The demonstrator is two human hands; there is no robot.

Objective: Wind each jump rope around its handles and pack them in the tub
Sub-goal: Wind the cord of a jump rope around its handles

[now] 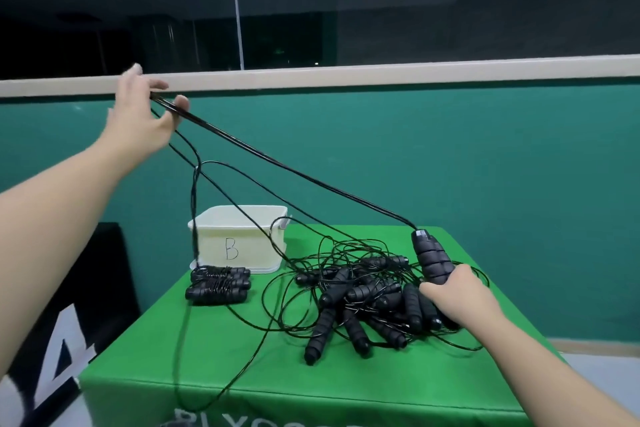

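Green cloth covers the surface (450,388), which stands before a teal wall (450,156) with a pale ledge and dark glazing above. Rope in hand: the right hand (457,291) clamps its grip round a pair of black ribbed handles (431,262), held together and tilted up toward the left at the right side of the surface. From their tips a doubled black cord (277,163) runs taut, up and left, to the left hand (145,114), raised well above the surface, where thumb and fingers pinch the cord's loop. Slack strands hang from that hand down to the cloth and over its near edge.

Handling, judged: the cord is thin, limp and light, likely slick, so it will sag and snag unless kept under tension; the foam-like handles are the firm, grippy part and the proper place to hold while turns are laid round them.

Just left of the held handles lies a tangled heap of unwound ropes (363,302), whose loops may catch the working cord. Two wound bundles (218,284) rest at the left, just in front of the white tub (242,239) marked "B", which appears not yet packed.
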